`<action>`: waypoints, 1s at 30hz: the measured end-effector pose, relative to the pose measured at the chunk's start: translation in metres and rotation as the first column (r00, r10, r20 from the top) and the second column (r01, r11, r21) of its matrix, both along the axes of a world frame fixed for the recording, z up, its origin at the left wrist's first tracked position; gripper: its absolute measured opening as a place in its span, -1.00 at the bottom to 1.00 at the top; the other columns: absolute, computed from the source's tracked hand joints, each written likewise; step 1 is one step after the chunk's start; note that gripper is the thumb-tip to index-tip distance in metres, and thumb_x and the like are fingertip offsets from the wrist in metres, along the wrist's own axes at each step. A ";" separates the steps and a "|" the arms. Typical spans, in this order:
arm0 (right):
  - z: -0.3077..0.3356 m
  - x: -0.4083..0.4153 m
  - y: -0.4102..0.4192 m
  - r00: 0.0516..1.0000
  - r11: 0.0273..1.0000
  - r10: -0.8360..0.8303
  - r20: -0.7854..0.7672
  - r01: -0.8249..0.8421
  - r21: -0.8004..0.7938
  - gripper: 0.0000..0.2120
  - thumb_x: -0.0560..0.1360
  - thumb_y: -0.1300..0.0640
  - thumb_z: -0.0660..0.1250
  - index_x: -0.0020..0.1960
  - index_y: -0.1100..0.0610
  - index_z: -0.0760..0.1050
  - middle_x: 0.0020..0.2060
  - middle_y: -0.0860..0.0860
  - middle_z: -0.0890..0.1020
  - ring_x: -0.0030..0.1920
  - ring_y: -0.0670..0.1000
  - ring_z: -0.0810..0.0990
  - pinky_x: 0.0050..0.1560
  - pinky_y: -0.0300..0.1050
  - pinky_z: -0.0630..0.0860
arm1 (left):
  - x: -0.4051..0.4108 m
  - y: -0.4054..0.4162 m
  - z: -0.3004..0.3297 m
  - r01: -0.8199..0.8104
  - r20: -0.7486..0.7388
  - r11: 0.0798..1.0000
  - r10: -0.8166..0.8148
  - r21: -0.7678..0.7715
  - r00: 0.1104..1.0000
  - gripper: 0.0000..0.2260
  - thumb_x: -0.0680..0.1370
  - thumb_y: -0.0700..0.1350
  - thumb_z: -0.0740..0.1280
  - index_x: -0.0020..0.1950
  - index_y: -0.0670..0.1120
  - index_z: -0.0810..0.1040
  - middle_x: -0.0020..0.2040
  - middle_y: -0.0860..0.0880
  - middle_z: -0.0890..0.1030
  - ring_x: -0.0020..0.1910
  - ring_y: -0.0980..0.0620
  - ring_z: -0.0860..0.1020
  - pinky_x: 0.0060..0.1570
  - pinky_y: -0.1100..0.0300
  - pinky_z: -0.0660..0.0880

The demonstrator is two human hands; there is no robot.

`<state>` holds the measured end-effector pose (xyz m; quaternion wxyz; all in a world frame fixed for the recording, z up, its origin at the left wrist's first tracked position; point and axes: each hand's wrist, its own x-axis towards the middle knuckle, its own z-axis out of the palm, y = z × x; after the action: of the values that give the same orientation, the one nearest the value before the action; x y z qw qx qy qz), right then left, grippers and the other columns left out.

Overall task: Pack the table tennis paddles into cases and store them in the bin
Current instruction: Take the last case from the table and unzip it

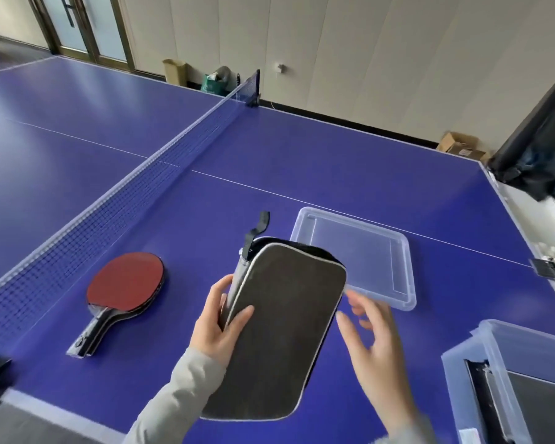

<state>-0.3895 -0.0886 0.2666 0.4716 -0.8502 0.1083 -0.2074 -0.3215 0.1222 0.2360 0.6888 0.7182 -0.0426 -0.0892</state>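
A dark grey paddle case (279,331) with a light trim and a black strap is held up over the blue table, its zipper side open at the top. My left hand (217,325) grips its left edge, thumb on the front. My right hand (370,338) hovers just right of the case, fingers spread and blurred, holding nothing. Red-faced paddles (125,285) lie stacked on the table to the left, handles toward me. A clear plastic bin (481,363) stands at the lower right with a dark case inside it.
A clear bin lid (401,251) lies flat on the table behind the case. The net (135,184) runs diagonally on the left. A black ball-catcher frame (539,149) and white balls sit at the table's right end.
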 end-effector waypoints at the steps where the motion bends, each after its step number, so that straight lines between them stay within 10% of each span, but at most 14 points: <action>1: 0.014 0.013 0.008 0.999 0.998 0.042 0.031 -0.040 -0.051 -0.72 0.49 -0.10 0.28 0.18 -0.10 0.50 -0.01 -0.14 0.49 0.07 -0.11 0.51 0.10 -0.40 0.39 | -0.001 0.008 -0.003 0.024 0.035 0.997 -0.027 0.073 0.999 -0.55 0.35 0.17 0.36 0.22 0.24 0.37 -0.03 0.04 0.63 -0.02 0.03 0.61 0.10 0.02 0.51; 6: 0.055 0.056 0.038 0.970 0.954 0.238 -0.047 -0.243 -0.178 -0.80 0.46 -0.03 0.29 -0.02 0.04 0.59 -0.16 -0.07 0.46 -0.06 -0.10 0.48 -0.02 -0.39 0.37 | -0.008 0.024 0.003 0.096 0.195 0.930 -0.174 0.354 0.965 -0.59 0.39 0.10 0.34 0.11 0.50 0.29 0.00 0.32 0.57 -0.03 0.25 0.55 -0.01 0.42 0.43; 15: 0.072 0.060 0.034 0.790 0.812 0.413 -0.452 -0.544 -0.209 -0.93 0.48 0.04 0.34 -0.10 -0.01 0.59 -0.30 -0.08 0.43 -0.29 -0.12 0.40 -0.24 -0.35 0.34 | -0.008 0.033 0.008 0.135 0.283 0.716 -0.432 0.685 0.856 -0.50 0.34 0.48 0.07 0.25 0.43 0.13 0.03 0.46 0.46 0.05 0.16 0.56 0.04 0.31 0.44; 30: 0.059 0.043 0.002 0.941 0.963 0.251 -0.228 -0.266 -0.036 -0.91 0.39 0.20 0.44 -0.26 0.07 0.57 -0.38 -0.01 0.63 -0.31 0.02 0.60 -0.18 -0.17 0.52 | -0.009 0.027 0.013 0.221 0.240 0.809 -0.403 0.545 0.883 -0.59 0.31 0.35 0.25 0.13 0.53 0.24 -0.03 0.26 0.61 -0.08 0.15 0.59 0.01 0.13 0.53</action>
<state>-0.3465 -0.0869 0.3258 0.4512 -0.8900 0.0405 -0.0513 -0.3308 0.1493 0.2490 0.4345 0.8591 -0.2570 -0.0840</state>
